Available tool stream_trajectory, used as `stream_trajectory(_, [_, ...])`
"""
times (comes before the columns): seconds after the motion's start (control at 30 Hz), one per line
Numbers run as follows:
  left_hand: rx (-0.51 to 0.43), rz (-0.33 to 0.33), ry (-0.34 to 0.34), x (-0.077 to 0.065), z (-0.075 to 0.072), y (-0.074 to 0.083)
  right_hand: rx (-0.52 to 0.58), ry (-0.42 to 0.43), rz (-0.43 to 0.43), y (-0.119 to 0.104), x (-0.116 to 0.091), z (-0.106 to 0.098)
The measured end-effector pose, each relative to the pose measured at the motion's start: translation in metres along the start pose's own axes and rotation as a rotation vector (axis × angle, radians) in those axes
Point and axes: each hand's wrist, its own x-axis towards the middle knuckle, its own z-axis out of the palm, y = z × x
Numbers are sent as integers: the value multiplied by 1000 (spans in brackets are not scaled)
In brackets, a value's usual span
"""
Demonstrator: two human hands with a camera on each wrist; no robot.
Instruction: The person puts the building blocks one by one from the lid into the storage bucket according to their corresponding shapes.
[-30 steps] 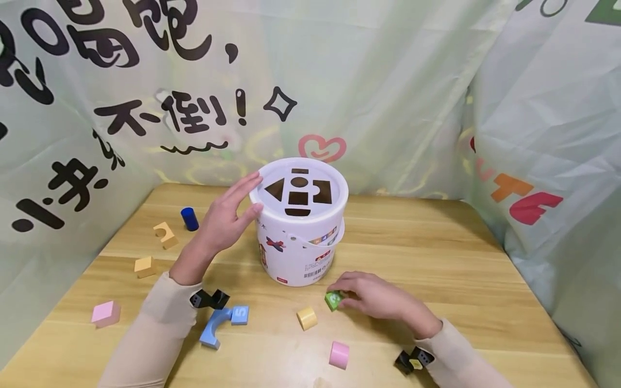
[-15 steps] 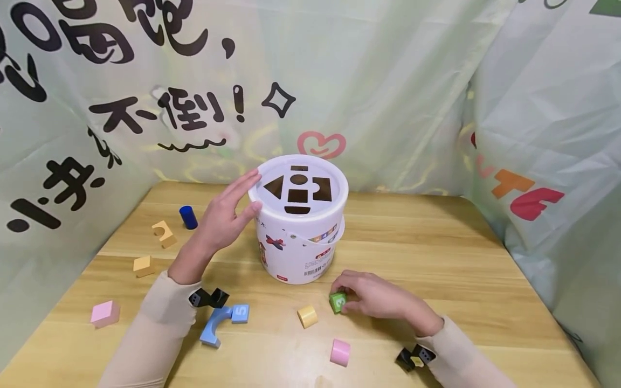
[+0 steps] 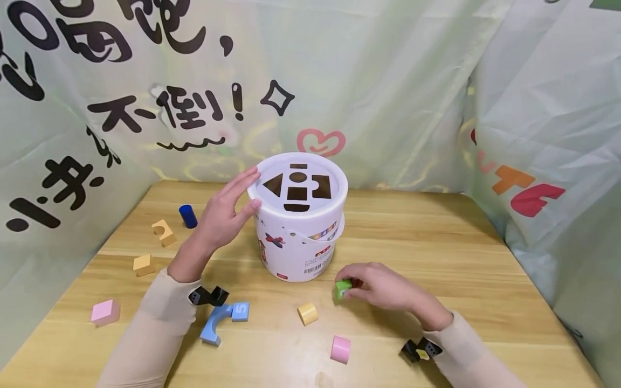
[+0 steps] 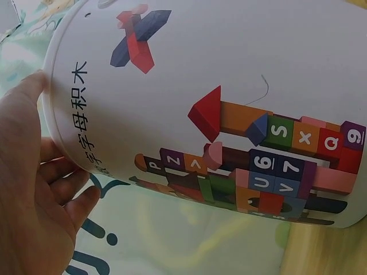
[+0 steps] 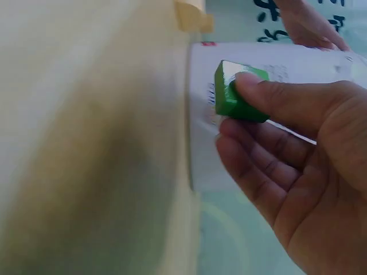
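Note:
A white lidded bucket [image 3: 296, 248] with shaped holes in its lid stands upright on the table. My left hand [image 3: 223, 213] rests against the left side of its rim, thumb and fingers spread. The left wrist view shows that hand [image 4: 40, 177] beside the printed bucket wall [image 4: 172, 69]. My right hand [image 3: 383, 285] pinches a green block [image 3: 342, 290] between thumb and fingers, to the right of the bucket's base. Seen from the right wrist, the green block [image 5: 241, 91] is held above the table, and the thumb covers part of its face.
Near the front lie a yellow half-round block [image 3: 308, 313], a pink cylinder [image 3: 340, 349], a blue arch [image 3: 213, 326] and a blue block [image 3: 240, 311]. A pink block [image 3: 105, 312], yellow blocks [image 3: 144, 264] and a dark blue cylinder [image 3: 188, 216] are on the left. Printed cloth [image 3: 398, 97] encloses the back.
My right hand has turned the green block and lifted it off the table, moving slightly right and away from me. The left hand has stayed on the bucket's rim.

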Motion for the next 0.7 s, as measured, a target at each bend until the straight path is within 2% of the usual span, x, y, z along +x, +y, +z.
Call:
stream_trajectory(0.17, [-3, 3, 7, -1, 1, 0, -1, 63, -5, -5, -3, -24])
stream_trajectory(0.37, [-7, 8, 13, -2, 1, 0, -36, 119, -36, -20, -2, -65])
stream_trajectory(0.57, [2, 10, 5, 2, 1, 0, -86, 205, -86, -37, 6, -106])
stream_trajectory(0.7, [6, 2, 2, 2, 1, -1, -112, 258, -131, -44, 16, -127])
